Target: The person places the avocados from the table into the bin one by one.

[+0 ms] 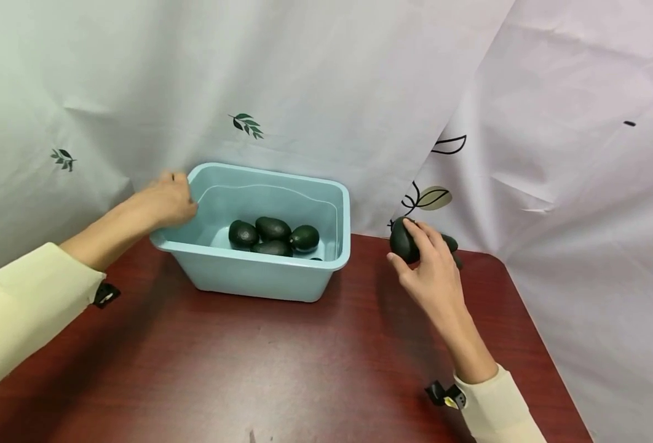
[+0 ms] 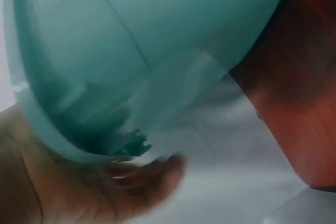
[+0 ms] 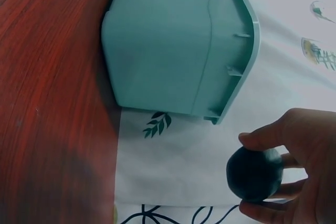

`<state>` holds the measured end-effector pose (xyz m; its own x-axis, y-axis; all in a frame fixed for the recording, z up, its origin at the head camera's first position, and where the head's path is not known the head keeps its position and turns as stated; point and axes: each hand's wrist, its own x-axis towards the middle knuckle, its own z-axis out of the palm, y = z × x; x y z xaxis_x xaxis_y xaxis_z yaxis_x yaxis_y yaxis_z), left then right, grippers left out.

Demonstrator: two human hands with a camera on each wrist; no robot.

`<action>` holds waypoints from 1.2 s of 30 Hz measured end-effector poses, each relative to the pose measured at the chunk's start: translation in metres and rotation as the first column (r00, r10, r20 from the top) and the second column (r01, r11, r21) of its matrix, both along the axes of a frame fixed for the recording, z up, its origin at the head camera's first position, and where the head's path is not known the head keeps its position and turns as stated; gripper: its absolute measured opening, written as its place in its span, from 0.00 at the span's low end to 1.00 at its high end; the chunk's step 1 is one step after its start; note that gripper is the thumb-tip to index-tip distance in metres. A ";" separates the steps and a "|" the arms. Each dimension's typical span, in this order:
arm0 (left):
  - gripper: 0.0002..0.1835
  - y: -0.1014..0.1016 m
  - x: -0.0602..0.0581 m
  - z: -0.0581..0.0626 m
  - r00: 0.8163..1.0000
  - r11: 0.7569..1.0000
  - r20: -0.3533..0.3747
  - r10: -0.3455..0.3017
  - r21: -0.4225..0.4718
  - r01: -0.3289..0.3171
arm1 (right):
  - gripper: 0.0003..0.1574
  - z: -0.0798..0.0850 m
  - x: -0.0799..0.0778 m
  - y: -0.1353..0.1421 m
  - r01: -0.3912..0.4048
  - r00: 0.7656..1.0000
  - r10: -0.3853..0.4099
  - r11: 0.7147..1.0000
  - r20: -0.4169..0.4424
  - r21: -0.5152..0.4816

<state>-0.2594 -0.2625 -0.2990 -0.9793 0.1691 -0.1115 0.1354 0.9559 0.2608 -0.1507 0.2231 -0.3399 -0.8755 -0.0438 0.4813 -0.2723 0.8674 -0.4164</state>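
Note:
A light blue plastic bin [image 1: 260, 278] stands on the table with several dark green avocados [image 1: 273, 229] inside it. At its left end my left hand [image 1: 167, 200] grips the rim; the fingers look blurred in the left wrist view, beside the bin's wall [image 2: 173, 14]. To the right of the bin, my right hand [image 1: 430, 264] holds one avocado [image 1: 403, 241] between thumb and fingers. The same avocado [image 3: 254, 174] shows in the right wrist view, apart from the bin. Behind the right hand, more dark green fruit [image 1: 449, 242] is partly hidden.
The reddish-brown table [image 1: 282, 369] has its right edge beyond the right hand. A white cloth [image 1: 326, 80] with leaf prints hangs close behind the bin.

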 end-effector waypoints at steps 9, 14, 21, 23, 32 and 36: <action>0.43 -0.012 -0.025 -0.008 0.922 0.936 -0.224 -0.316 0.089 0.342 | 0.46 -0.001 0.001 -0.001 -0.011 1.000 0.011 1.000 0.011 -0.004; 0.44 -0.002 -0.029 -0.007 0.878 0.904 -0.265 -0.398 0.052 0.425 | 0.46 0.001 0.003 -0.001 -0.003 1.000 0.003 1.000 0.023 -0.003; 0.40 0.007 -0.027 -0.012 0.905 0.929 -0.224 -0.361 -0.001 0.370 | 0.46 0.004 0.005 -0.005 -0.017 1.000 0.017 1.000 0.019 -0.014; 0.44 0.009 -0.028 -0.012 0.915 0.936 -0.204 -0.348 -0.020 0.351 | 0.46 0.005 0.006 -0.006 -0.021 1.000 0.021 1.000 0.018 -0.019; 0.37 0.014 -0.038 -0.008 0.907 0.942 -0.265 -0.326 -0.013 0.335 | 0.47 0.005 0.008 -0.008 -0.037 0.999 0.037 0.999 0.011 -0.032; 0.30 0.013 -0.042 -0.009 0.894 0.944 -0.327 -0.308 0.012 0.329 | 0.46 0.005 0.011 -0.007 -0.040 0.999 0.041 0.999 0.012 -0.032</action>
<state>-0.3012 -0.2494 -0.3083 -0.8533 0.4741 0.2171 0.5154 0.8299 0.2135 -0.1400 0.2158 -0.3345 -0.8791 -0.0645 0.4723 -0.3018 0.8422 -0.4468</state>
